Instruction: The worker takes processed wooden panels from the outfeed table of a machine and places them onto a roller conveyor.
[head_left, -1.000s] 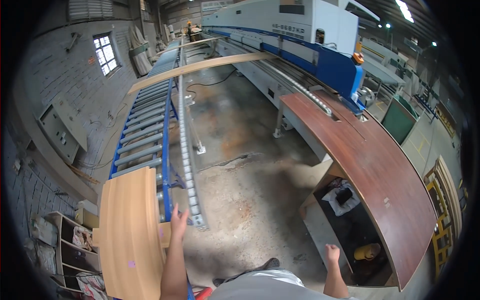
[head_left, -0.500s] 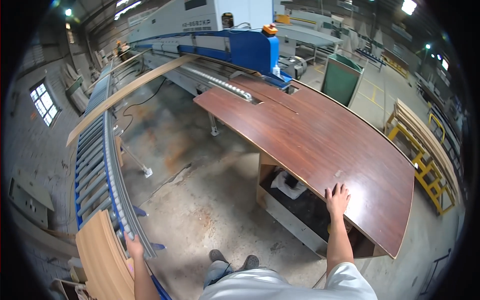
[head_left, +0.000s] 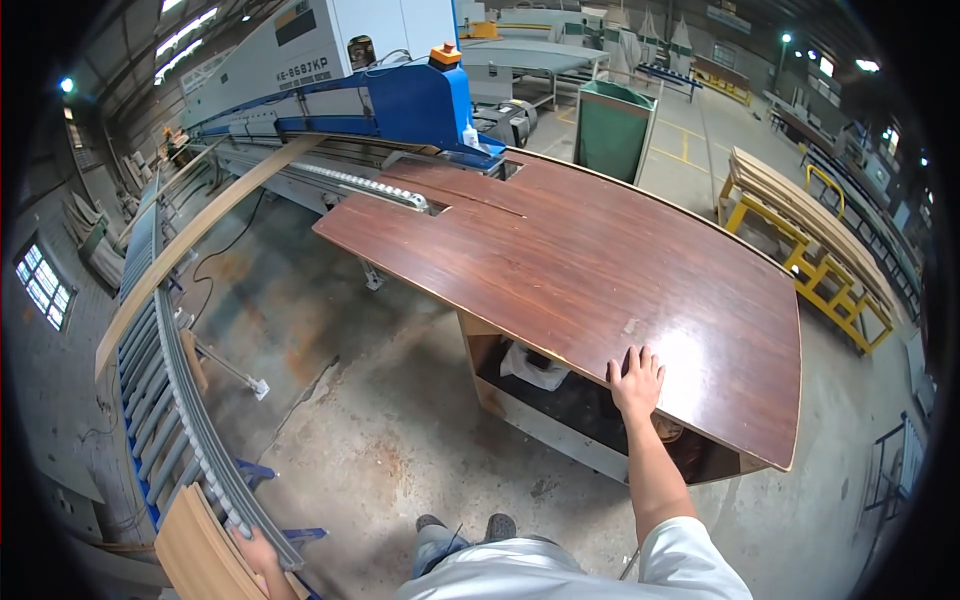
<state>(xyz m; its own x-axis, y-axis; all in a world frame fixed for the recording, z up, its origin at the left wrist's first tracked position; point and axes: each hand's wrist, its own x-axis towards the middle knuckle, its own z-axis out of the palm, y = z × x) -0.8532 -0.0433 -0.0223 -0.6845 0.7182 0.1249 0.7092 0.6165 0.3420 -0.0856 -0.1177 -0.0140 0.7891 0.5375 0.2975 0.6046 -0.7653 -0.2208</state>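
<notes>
One dark panel (head_left: 590, 260), one right hand (head_left: 636, 382)

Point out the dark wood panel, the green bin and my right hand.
dark panel (head_left: 570, 250), head view, middle of its top face
green bin (head_left: 612, 135), head view, front wall
right hand (head_left: 636, 380), head view, back of hand

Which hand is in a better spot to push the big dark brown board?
Probably the right hand: it lies flat on the near edge of the dark brown board. The left hand is far off, at the light wooden panel beside the roller conveyor.
</notes>
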